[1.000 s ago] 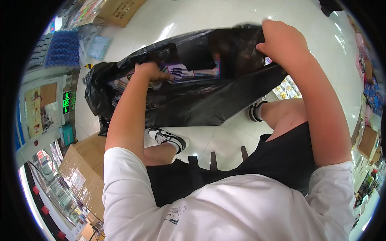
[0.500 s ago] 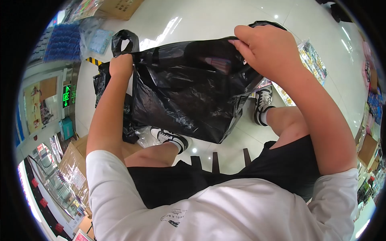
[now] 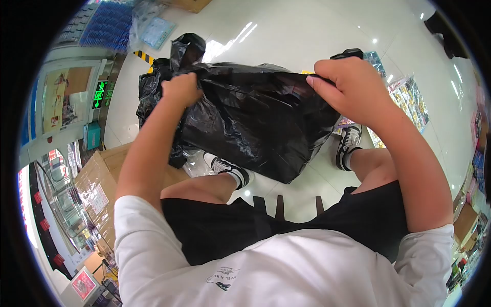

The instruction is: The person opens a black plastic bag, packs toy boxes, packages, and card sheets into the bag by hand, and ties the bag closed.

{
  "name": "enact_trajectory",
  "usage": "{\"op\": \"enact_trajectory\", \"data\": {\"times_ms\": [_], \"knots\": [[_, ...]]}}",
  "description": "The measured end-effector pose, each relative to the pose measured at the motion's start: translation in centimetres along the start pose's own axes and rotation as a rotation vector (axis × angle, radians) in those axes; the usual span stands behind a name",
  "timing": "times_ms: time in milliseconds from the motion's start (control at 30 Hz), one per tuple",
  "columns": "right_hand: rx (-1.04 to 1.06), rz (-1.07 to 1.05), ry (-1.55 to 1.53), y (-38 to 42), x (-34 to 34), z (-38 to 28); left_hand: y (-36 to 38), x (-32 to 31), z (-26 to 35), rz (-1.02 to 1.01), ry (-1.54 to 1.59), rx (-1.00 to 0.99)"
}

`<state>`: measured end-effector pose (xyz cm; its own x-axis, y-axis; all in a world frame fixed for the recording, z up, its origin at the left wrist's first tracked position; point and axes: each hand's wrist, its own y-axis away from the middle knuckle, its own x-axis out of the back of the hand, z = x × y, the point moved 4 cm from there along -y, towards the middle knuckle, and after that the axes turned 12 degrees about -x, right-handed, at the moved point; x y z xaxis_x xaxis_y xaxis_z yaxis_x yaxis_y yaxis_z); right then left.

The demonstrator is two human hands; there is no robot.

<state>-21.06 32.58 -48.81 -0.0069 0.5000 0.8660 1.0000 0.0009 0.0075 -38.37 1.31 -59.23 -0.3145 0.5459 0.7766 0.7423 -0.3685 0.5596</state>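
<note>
At the left, a cardboard box (image 3: 97, 189) in clear wrap sits on the near side, with a teal box (image 3: 92, 135) beyond it and a lit green sign (image 3: 99, 94) farther back. Stacked blue packs (image 3: 108, 25) stand at the far left, a pale blue packet (image 3: 157, 33) just right of them. Next comes the left hand (image 3: 181, 89), curled tight around the left end of a black plastic bag (image 3: 250, 117), a loop of plastic sticking up past the fist. The bag spans the middle, stretched between both hands above the glossy floor (image 3: 286, 30) and beyond the left shoe (image 3: 222, 166). The right hand (image 3: 353, 87) grips its upper right edge, thumb pressed to the plastic. The right shoe (image 3: 349, 143) is nearer, below that hand. Patterned sheets (image 3: 411, 102) lie on the floor farther right.
</note>
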Motion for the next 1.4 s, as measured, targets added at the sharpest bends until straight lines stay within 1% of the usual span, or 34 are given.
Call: {"op": "enact_trajectory", "data": {"times_ms": [33, 100, 167, 200, 267, 300, 367, 400, 433, 500, 567, 633, 700, 767, 800, 833, 867, 900, 933, 967, 1000, 1067, 1100, 1167, 1200, 1233, 1300, 1333, 1367, 1400], "knots": [[-0.02, -0.05, -0.048, 0.2, -0.3, 0.1, -0.5, -1.2, 1.2, -0.037, 0.049, -0.033], [-0.018, -0.06, -0.039, 0.3, -0.4, 0.1, -2.7, -3.7, 3.5, -0.034, 0.174, -0.137], [-0.095, -0.075, -0.081, 0.4, -0.3, 0.3, -3.9, -5.8, 6.6, 0.096, 0.201, -0.287], [-0.094, -0.084, -0.075, 0.2, -0.1, 0.5, -4.1, -6.8, 8.1, 0.093, 0.211, -0.286], [-0.277, -0.109, -0.13, -0.2, 0.4, 1.7, -3.5, -6.5, 11.4, 0.396, 0.028, -0.424], [-0.275, -0.112, -0.126, -0.4, 0.4, 2.1, -3.5, -6.3, 12.2, 0.397, 0.034, -0.421], [-0.296, 0.013, -0.05, -1.0, 1.0, 3.3, -3.2, -6.7, 14.4, 0.187, -0.057, -0.672], [-0.278, 0.073, -0.116, -1.4, 0.8, 4.6, -2.7, -7.0, 15.1, 0.079, -0.103, -0.794], [-0.276, 0.07, -0.118, -1.9, 0.7, 5.3, -2.2, -7.1, 15.0, 0.076, -0.102, -0.792], [-0.307, 0.162, -0.251, -2.8, 1.0, 6.3, -1.0, -8.4, 13.9, -0.33, 0.099, -0.663], [-0.302, 0.177, -0.276, -3.8, 0.4, 7.0, 1.4, -8.3, 10.9, -0.344, -0.051, -0.663], [-0.272, 0.231, -0.325, -4.8, -0.1, 7.0, 4.3, -6.0, 6.3, -0.424, -0.118, -0.52], [-0.271, 0.22, -0.383, -5.5, -0.5, 6.3, 7.7, -2.9, 1.2, -0.379, -0.076, -0.357], [-0.257, 0.158, -0.512, -6.3, -1.3, 5.4, 11.1, -0.1, -3.6, -0.365, -0.099, -0.141], [-0.261, 0.056, -0.541, -6.5, -1.7, 4.5, 12.8, 0.5, -6.0, -0.333, -0.073, -0.09], [-0.25, 0.056, -0.548, -6.6, -1.9, 3.5, 14.4, 1.1, -7.8, -0.302, -0.048, -0.04], [-0.235, -0.028, -0.608, -6.4, -2.8, 2.3, 16.2, 1.2, -8.6, -0.301, -0.051, -0.03], [-0.221, -0.11, -0.664, -6.3, -3.6, 1.3, 18.3, 1.3, -8.9, -0.285, 0.031, 0.039], [-0.163, -0.164, -0.692, -6.3, -4.2, 0.4, 20.2, 1.2, -9.1, -0.268, 0.114, 0.103], [-0.162, -0.16, -0.691, -6.4, -4.7, 0.1, 21.6, 0.4, -9.1, -0.287, 0.15, 0.136], [-0.106, -0.195, -0.698, -6.6, -5.3, -0.3, 22.8, -0.7, -9.0, -0.305, 0.186, 0.163], [-0.015, -0.242, -0.684, -6.4, -5.6, -1.4, 25.2, -2.5, -8.9, -0.205, 0.238, 0.159], [-0.03, -0.239, -0.677, -6.1, -5.6, -1.9, 26.1, -3.2, -8.2, -0.205, 0.24, 0.143], [-0.04, -0.272, -0.741, -5.8, -5.5, -3.3, 27.5, -4.9, -7.6, -0.241, 0.301, 0.262], [-0.095, -0.308, -0.773, -5.7, -5.4, -3.9, 27.3, -5.5, -7.1, -0.24, 0.308, 0.258], [-0.095, -0.312, -0.768, -5.7, -5.8, -3.9, 27.2, -6.0, -6.3, -0.204, 0.317, 0.224], [0.054, -0.191, -0.666, -6.2, -6.7, -4.3, 26.4, -6.9, -4.7, -0.101, 0.316, 0.141], [0.074, -0.198, -0.628, -6.5, -7.6, -4.0, 25.4, -7.1, -3.7, -0.035, 0.305, 0.091], [0.08, -0.2, -0.628, -6.8, -8.3, -3.4, 23.9, -6.7, -2.1, -0.031, 0.275, 0.015], [-0.086, -0.347, -0.563, -7.0, -9.6, -2.2, 22.7, -7.0, -0.8, 0.046, 0.315, -0.113]]}}
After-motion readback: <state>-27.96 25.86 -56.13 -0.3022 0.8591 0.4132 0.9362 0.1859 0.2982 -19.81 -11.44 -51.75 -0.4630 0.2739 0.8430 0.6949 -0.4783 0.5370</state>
